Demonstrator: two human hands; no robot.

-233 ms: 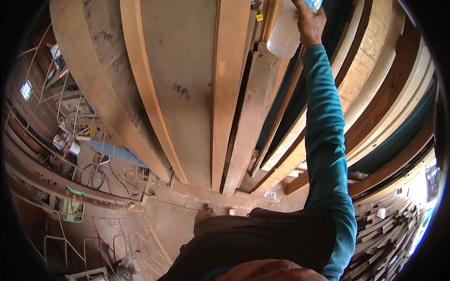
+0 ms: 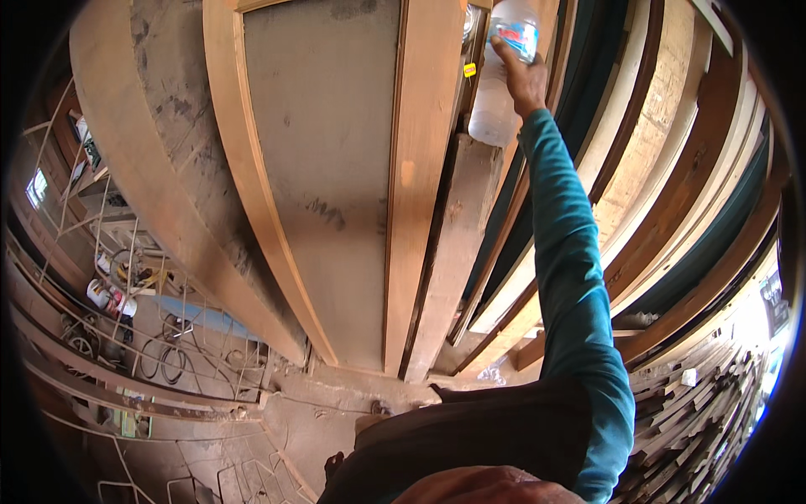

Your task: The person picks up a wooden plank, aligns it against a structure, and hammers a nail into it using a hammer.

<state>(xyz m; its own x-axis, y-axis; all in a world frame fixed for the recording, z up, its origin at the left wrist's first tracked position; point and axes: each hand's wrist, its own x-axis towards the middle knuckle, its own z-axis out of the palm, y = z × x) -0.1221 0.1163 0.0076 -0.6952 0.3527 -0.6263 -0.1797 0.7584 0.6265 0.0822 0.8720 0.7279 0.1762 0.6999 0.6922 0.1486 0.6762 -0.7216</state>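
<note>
My right hand (image 2: 525,82), at the end of an outstretched teal sleeve, is closed round a large clear plastic bottle (image 2: 494,113) with a blue and red label. The bottle is upright, and its cap end is cut off by the upper edge of the picture. Its base is at the top end of a rough wooden post (image 2: 457,189); whether the two touch, I cannot tell. Low down beside my dark garment, a small dark part of my left hand (image 2: 334,464) shows, its fingers too hidden to read.
A framed wooden door panel (image 2: 323,168) leans in front of me. More boards and planks (image 2: 642,126) stand upright to the right. Stacked timber strips (image 2: 697,420) lie at the lower right. On the left are a thin metal grille (image 2: 101,202), a white bucket (image 2: 113,296) and coiled cable (image 2: 168,357).
The bottle and my right hand have come lower in the picture and slightly left, so more of the bottle and its label shows. The view has shifted a little.
</note>
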